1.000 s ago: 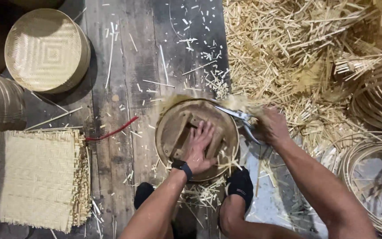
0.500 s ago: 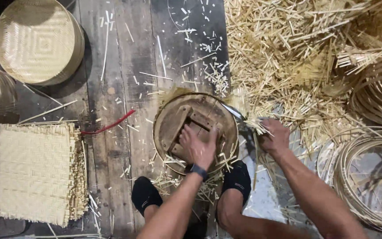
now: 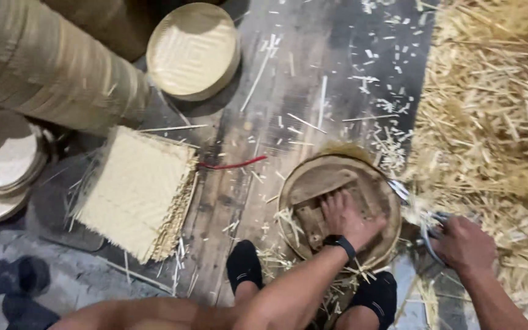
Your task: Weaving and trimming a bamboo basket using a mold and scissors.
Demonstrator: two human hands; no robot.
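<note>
Basically, head view: left hand (image 3: 348, 218) lies flat w/ fingers spread on the round wooden form (image 3: 337, 208), on the floor between the feet. Right hand (image 3: 462, 243) has fingers clamped on shears (image 3: 426, 229), blades prob. at the form's right rim, beside the pile of bamboo trimmings (image 3: 490, 134).

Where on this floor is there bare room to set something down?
Least cluttered: the plank strip between the square woven mats and the round form under the left hand. Crowded: the offcut heap by the right hand.
</note>
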